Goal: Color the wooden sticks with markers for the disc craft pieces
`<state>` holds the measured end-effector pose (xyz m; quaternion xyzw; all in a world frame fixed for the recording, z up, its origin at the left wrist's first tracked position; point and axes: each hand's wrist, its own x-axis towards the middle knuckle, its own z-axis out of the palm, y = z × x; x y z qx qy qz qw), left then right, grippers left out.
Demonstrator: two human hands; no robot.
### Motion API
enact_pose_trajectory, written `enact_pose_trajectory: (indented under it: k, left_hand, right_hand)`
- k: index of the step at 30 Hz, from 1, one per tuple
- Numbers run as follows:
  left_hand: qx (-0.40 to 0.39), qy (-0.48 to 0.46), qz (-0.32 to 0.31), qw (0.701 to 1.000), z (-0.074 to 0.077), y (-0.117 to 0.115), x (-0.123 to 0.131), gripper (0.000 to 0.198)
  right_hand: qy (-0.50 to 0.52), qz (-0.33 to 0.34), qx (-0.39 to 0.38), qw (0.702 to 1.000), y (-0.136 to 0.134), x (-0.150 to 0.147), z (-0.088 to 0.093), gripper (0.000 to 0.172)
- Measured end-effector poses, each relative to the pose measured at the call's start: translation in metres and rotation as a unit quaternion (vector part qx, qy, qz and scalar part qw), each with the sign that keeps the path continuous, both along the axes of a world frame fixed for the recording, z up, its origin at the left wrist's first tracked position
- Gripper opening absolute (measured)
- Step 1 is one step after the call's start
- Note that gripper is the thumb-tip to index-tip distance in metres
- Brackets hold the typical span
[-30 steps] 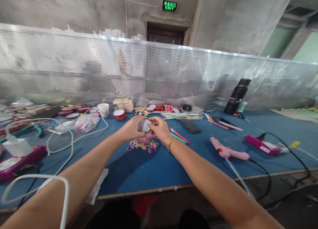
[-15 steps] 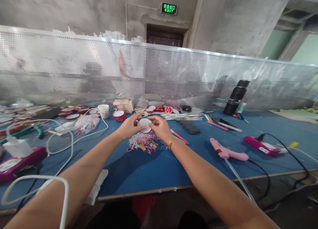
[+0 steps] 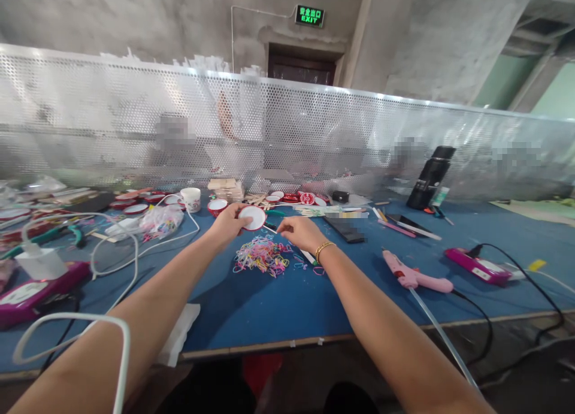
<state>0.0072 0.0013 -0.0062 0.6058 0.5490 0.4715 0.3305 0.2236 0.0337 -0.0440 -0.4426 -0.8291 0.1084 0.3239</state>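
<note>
My left hand (image 3: pixel 231 225) grips a round red-rimmed lid (image 3: pixel 252 217) by its left edge, thumb on the white face, which is turned up toward me. Just right of it, my right hand (image 3: pixel 300 233) is closed in a pinch, apart from the lid. A thin white stick (image 3: pixel 271 229) with a darker end shows between its fingertips and the lid. Below both hands a loose pile of coloured rubber bands (image 3: pixel 260 258) lies on the blue table (image 3: pixel 269 318). A few stray bands and a marker (image 3: pixel 308 257) are under my right wrist.
A pink glue gun (image 3: pixel 415 276) and a purple power strip (image 3: pixel 478 266) with cables lie to the right. A black bottle (image 3: pixel 430 179) stands behind them. At left are a paper cup (image 3: pixel 191 199), stacked lids (image 3: pixel 217 207) and a looping white cable (image 3: pixel 135 252).
My right hand has let go of the lid and moved right, now with the thin stick at its fingertips. My left hand has shifted the lid slightly left and up.
</note>
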Motion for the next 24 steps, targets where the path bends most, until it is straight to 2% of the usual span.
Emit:
enact_pose_trajectory:
  k: [5,9,14,19,24]
  left_hand:
    - [0.002,0.021,-0.032,0.999,-0.0032,0.0015,-0.0022,0.061]
    - [-0.002,0.025,-0.045,0.999,-0.0045,0.0023,-0.0026,0.060]
    - [-0.002,0.020,-0.051,0.998,-0.0002,-0.0015,-0.0012,0.054]
    - [-0.007,0.042,-0.057,0.997,-0.0014,0.0002,-0.0032,0.032]
    - [0.003,0.051,-0.048,0.998,-0.0065,0.0061,-0.0045,0.018]
  right_hand:
    - [-0.084,0.013,-0.045,0.995,0.0028,0.0002,-0.0049,0.023]
    - [-0.101,0.025,-0.019,0.994,-0.0007,-0.0031,-0.0039,0.011]
    - [-0.142,0.020,-0.017,0.990,-0.0032,-0.0055,-0.0043,0.005]
    - [-0.009,0.035,-0.040,0.999,-0.0019,-0.0055,-0.0009,0.008]
    - [0.111,0.051,-0.096,0.988,-0.0004,-0.0073,-0.0002,0.010]
